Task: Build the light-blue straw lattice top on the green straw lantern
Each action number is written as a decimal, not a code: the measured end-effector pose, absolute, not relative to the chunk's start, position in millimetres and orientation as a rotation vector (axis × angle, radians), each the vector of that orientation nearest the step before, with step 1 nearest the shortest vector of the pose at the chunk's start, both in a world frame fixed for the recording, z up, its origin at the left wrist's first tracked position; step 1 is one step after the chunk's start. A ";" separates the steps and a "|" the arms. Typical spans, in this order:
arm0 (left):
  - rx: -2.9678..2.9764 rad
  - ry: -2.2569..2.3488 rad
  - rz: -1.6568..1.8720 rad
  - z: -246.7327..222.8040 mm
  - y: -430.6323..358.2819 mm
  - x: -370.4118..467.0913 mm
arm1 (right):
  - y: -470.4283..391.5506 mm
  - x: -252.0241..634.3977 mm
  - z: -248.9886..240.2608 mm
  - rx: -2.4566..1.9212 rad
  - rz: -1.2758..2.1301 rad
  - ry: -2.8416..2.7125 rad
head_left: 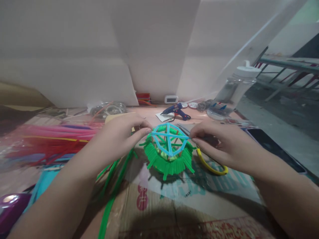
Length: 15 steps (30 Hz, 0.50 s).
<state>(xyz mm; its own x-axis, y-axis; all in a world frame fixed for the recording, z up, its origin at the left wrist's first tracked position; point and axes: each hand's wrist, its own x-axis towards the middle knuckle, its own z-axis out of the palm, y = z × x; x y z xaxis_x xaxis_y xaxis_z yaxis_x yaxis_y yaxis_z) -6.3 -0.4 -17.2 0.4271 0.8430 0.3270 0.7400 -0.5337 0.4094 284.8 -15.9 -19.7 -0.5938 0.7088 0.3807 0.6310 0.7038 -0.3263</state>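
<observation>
And there they were: a bare left hand (pixel 124 132) centre-left, a bare right hand (pixel 224 139) centre-right, both with uncovered forearms (pixel 276 172)!

This place looks like a small craft workshop; on the surface (pixel 149 215), covered partly with printed cardboard (pixel 199 212), there is a blue glue gun (pixel 175 111), yellow-handled scissors (pixel 211 167) and many coloured strips (pixel 57 139); pale panels (pixel 154 46) stand behind; at the right, a metal-legged table (pixel 286 64) stands on a grey floor (pixel 269 116).
</observation>
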 end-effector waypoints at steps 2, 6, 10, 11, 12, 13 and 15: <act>2.479 1.388 0.753 -17.6 -0.8 -6.1 | -15.3 284.5 -18.8 -1.010 0.206 -2.432; 2.512 1.322 0.809 -16.5 -1.8 -6.6 | -14.5 285.1 -19.8 -1.003 0.216 -2.432; 2.533 1.259 0.839 -15.5 -4.0 -6.7 | -15.0 285.6 -20.2 -1.015 0.249 -2.429; 2.536 1.255 0.831 -15.5 -4.5 -6.4 | -15.1 285.4 -19.7 -1.019 0.263 -2.435; 2.540 1.254 0.817 -15.6 -4.9 -6.2 | -15.3 285.1 -19.0 -1.022 0.275 -2.442; 2.545 1.255 0.795 -15.8 -5.2 -5.9 | -15.4 284.8 -18.3 -1.026 0.284 -2.450; 2.554 1.256 0.754 -16.4 -5.3 -5.4 | -15.5 284.4 -17.2 -1.037 0.292 -2.453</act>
<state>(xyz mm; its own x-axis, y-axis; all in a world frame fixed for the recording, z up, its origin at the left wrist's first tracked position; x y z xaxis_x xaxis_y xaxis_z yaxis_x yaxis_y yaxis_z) -5.4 -5.3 -16.4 0.5096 0.7830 0.3566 0.6828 -0.6202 0.3861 284.4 -15.5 -17.2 -0.6110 0.7203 0.3284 0.6229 0.6935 -0.3620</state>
